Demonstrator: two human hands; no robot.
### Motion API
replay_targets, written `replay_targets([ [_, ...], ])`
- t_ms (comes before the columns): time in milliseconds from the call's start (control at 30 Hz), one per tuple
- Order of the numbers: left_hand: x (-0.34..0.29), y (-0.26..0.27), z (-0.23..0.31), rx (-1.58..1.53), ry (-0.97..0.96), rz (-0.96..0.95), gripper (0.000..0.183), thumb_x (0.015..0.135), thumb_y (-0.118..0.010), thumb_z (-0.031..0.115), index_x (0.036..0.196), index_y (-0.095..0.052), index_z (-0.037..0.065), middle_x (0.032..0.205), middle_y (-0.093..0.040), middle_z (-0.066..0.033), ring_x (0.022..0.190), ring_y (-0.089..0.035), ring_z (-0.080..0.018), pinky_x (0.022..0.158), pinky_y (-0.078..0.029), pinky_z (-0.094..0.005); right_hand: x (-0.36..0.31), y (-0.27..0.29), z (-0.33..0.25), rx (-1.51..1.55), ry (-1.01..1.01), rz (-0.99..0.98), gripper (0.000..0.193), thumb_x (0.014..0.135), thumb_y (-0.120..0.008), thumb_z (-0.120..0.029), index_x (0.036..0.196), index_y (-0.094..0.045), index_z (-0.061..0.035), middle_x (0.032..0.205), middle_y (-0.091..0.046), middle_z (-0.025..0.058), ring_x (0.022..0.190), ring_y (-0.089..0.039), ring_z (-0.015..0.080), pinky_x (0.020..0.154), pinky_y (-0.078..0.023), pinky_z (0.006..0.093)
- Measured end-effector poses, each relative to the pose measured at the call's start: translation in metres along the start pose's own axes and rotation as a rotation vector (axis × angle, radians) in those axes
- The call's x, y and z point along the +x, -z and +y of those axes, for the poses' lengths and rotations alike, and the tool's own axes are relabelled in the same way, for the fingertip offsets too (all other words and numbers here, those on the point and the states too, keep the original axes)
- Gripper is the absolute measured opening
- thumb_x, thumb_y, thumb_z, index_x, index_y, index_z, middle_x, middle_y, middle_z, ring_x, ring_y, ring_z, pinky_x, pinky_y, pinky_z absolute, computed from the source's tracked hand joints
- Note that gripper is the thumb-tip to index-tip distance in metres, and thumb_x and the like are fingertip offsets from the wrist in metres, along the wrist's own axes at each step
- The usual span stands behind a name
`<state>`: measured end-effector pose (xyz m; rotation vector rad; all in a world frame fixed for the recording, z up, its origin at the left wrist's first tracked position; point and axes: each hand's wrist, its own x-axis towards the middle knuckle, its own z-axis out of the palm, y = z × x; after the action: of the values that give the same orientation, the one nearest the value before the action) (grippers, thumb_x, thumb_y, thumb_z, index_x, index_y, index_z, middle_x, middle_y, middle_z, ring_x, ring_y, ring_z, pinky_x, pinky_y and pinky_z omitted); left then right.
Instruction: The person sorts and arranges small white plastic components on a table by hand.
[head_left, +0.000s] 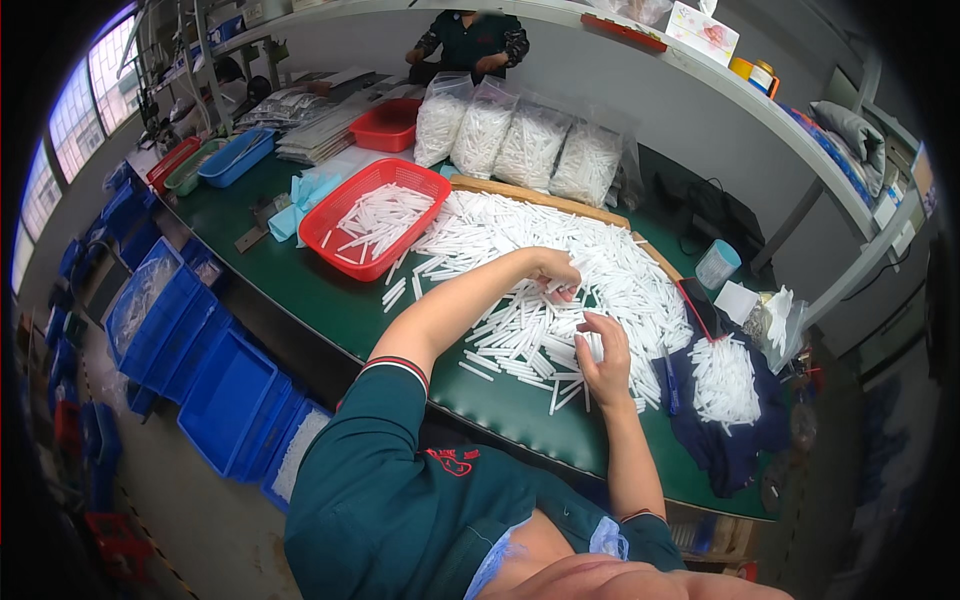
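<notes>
A wide heap of short white sticks (610,245) lies spread over the green tabletop. My left hand (555,272) reaches into the middle of the heap with its fingers curled and pinched on a few of these sticks; the fingertips are partly hidden. Nearer to me, my right hand (608,368) is at the front of the heap, fingers bent and thumb apart. White sticks show between thumb and fingers, apparently lying behind the hand. A red plastic basket (318,213), left of the heap, contains more of the sticks.
Behind the heap, wooden strips (540,197) border it, with several filled clear bags (530,145) beyond. More sticks lie on a dark blue cloth (715,465) at right. Blue bins (225,400) stand left, below the table. A shelf (770,100) overhangs; another person (468,45) is at the back.
</notes>
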<state>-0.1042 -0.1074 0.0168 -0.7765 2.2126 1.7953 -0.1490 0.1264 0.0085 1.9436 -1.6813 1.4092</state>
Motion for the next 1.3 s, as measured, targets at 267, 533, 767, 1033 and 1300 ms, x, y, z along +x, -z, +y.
replay_targets([
  [267,0.023,0.011,-0.013,0.378,-0.207,0.2,0.034,0.081,-0.055,0.027,0.088,-0.066,-0.004,0.085,-0.068,-0.0153,0.081,-0.067,-0.0239,0.069,-0.053,-0.0385,0.0,0.0,-0.001,0.012,-0.004,-0.008,0.035,0.077,-0.067,-0.005,0.111,-0.058,-0.0042,0.093,-0.065,0.0087,0.096,-0.058,0.0283,0.093,-0.041,0.0409],
  [533,0.016,0.002,-0.004,0.81,-0.286,0.49,0.04,0.081,-0.059,0.034,0.095,-0.067,-0.003,0.096,-0.066,-0.0224,0.092,-0.064,-0.035,0.082,-0.05,-0.0399,0.002,0.0,0.001,-0.019,0.031,-0.002,0.035,0.077,-0.066,-0.001,0.111,-0.058,-0.0014,0.093,-0.064,0.0116,0.086,-0.062,0.0248,0.088,-0.043,0.037],
  [767,0.016,0.007,-0.014,0.884,-0.294,0.607,0.031,0.078,-0.065,0.033,0.092,-0.068,0.005,0.09,-0.067,-0.0178,0.088,-0.064,-0.0333,0.079,-0.05,-0.0434,-0.001,-0.002,0.002,0.031,-0.028,-0.006,0.037,0.076,-0.067,-0.004,0.111,-0.058,-0.0039,0.092,-0.065,0.0091,0.095,-0.058,0.0276,0.09,-0.042,0.0389],
  [1033,0.005,0.021,-0.006,0.62,-0.22,0.774,0.022,0.078,-0.064,0.028,0.088,-0.071,0.01,0.088,-0.068,-0.0144,0.084,-0.066,-0.0311,0.074,-0.052,-0.0415,-0.002,-0.003,0.004,0.014,-0.025,-0.014,0.036,0.077,-0.067,-0.004,0.111,-0.058,-0.0022,0.092,-0.065,0.0096,0.094,-0.058,0.0278,0.089,-0.043,0.0382],
  [1300,-0.008,0.008,-0.011,-0.446,-0.201,0.354,0.025,0.085,-0.059,0.016,0.095,-0.064,-0.006,0.092,-0.07,-0.0139,0.073,-0.07,-0.0215,0.064,-0.054,-0.0354,-0.005,-0.005,0.008,0.037,-0.09,-0.075,0.048,0.075,-0.071,-0.008,0.118,-0.053,0.0,0.106,-0.062,0.0148,0.101,-0.056,0.0306,0.091,-0.042,0.039],
])
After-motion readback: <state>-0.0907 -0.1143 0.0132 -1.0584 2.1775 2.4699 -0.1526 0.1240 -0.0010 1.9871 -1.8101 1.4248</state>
